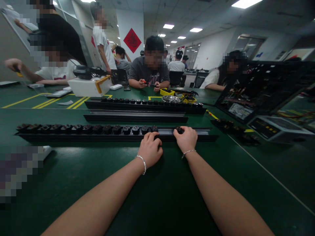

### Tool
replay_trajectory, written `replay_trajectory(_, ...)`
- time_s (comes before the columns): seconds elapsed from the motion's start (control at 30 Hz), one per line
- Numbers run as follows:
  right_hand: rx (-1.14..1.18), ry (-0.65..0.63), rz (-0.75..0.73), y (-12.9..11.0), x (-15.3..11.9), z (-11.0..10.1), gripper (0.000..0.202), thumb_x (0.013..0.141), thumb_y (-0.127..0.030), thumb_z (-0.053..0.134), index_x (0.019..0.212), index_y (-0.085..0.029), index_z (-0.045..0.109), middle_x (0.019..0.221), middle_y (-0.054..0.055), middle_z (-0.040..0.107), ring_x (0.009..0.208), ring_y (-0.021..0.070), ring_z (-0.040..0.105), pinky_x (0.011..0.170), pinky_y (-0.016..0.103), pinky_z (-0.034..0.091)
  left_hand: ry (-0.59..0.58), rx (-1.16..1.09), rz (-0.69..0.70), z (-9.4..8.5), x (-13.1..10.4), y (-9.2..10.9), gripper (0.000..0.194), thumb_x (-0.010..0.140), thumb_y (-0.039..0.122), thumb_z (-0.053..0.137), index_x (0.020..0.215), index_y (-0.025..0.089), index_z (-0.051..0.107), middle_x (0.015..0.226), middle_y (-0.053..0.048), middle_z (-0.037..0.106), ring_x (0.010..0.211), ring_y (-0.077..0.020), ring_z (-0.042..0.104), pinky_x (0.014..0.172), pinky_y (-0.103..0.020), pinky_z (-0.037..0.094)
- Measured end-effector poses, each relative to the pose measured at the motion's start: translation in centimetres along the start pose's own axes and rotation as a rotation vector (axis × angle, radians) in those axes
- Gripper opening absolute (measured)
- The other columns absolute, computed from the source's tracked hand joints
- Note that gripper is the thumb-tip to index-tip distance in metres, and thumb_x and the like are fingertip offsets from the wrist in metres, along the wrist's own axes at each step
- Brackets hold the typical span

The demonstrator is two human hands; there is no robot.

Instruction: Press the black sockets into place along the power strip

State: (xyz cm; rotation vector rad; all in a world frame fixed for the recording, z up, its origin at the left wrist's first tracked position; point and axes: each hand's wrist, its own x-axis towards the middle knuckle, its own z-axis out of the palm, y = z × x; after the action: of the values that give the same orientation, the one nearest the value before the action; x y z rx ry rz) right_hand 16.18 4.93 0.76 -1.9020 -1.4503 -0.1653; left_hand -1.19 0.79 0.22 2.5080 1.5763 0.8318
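A long black rail (118, 137) lies across the green table in front of me, a row of black knobbed parts (107, 129) seated along its left and middle length. My left hand (150, 150) is closed over the rail's near edge, its bent fingertips beside the last black part (154, 128) of the row. Between my right thumb and fingers is a small round black part (179, 130), held at the rail's bare stretch. My right hand (187, 139) hides some of that part and of the rail behind it.
Beyond lie an empty-looking rail (137, 117) and another filled rail (147, 105). Farther back are yellow trays (167, 92) and a metal bowl (170, 99). At right stand an open black case (261, 91) and a grey box (278, 127). Several people sit or stand around.
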Motion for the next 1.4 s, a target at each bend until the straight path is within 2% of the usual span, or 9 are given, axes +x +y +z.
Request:
replay_trajectory(0.37, -0.004, 0.037, 0.017, 0.74, 0.26, 0.15, 0.033, 0.070, -0.041, 0.052, 0.084, -0.015, 0.067, 0.083, 0.010, 0.062, 0.083, 0.0238, 0.051, 0.082, 0.037, 0.034, -0.003, -0.004, -0.008, 0.02, -0.04, 0.01, 0.011, 0.073, 0.021, 0.054, 0.082, 0.022, 0.060, 0.127, -0.005, 0.048, 0.120, -0.0279, 0.034, 0.098, -0.047, 0.037)
replay_trajectory(1.4, -0.029, -0.018, 0.073, 0.72, 0.35, -0.63, 0.033, 0.072, -0.040, 0.052, 0.090, -0.015, 0.067, 0.088, 0.011, 0.063, 0.088, 0.0250, 0.052, 0.082, 0.037, 0.035, 0.007, 0.007, 0.004, 0.12, -0.05, -0.13, 0.011, 0.074, 0.022, 0.054, 0.082, 0.022, 0.061, 0.127, -0.005, 0.048, 0.120, -0.0277, 0.034, 0.097, -0.047, 0.038)
